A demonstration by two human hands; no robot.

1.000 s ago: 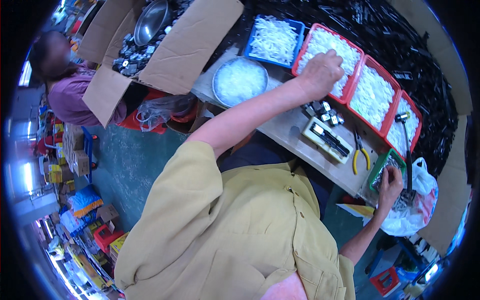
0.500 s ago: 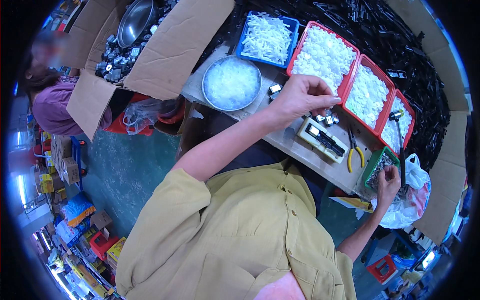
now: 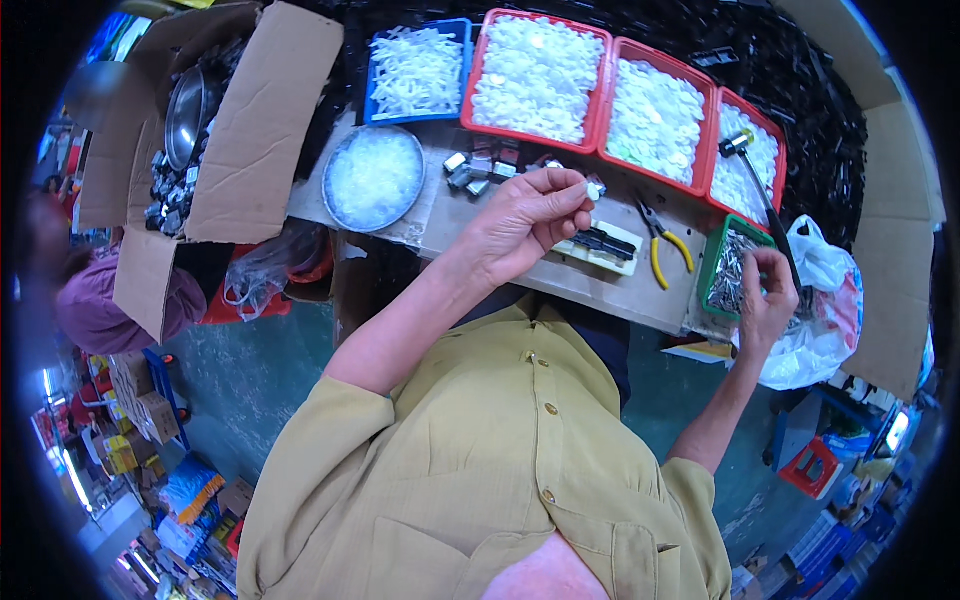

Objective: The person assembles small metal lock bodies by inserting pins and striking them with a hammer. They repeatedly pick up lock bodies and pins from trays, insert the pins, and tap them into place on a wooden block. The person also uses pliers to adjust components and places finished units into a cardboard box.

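Observation:
My left hand [image 3: 525, 215] is over the wooden bench [image 3: 440, 215] and pinches a small white plastic piece [image 3: 595, 189] between thumb and fingertips. Just beneath it lies a cream block with black parts [image 3: 603, 246]. My right hand [image 3: 768, 300] is at the right rim of a green tray of small metal pieces [image 3: 728, 268]. Its fingers are curled around the lower end of a hammer [image 3: 762, 195], whose head rests on the rightmost red tray [image 3: 752, 150].
Red trays of white parts [image 3: 537, 78] [image 3: 655, 117], a blue tray [image 3: 415, 72] and a round metal dish [image 3: 375, 178] line the bench. Yellow-handled pliers [image 3: 662, 245], small metal blocks [image 3: 470, 172], an open carton [image 3: 215, 140], a plastic bag [image 3: 825, 310]. Another person [image 3: 95, 300] sits at the left.
My left hand has drawn back from the big red tray toward me, now holding a white piece. My right hand stayed by the green tray.

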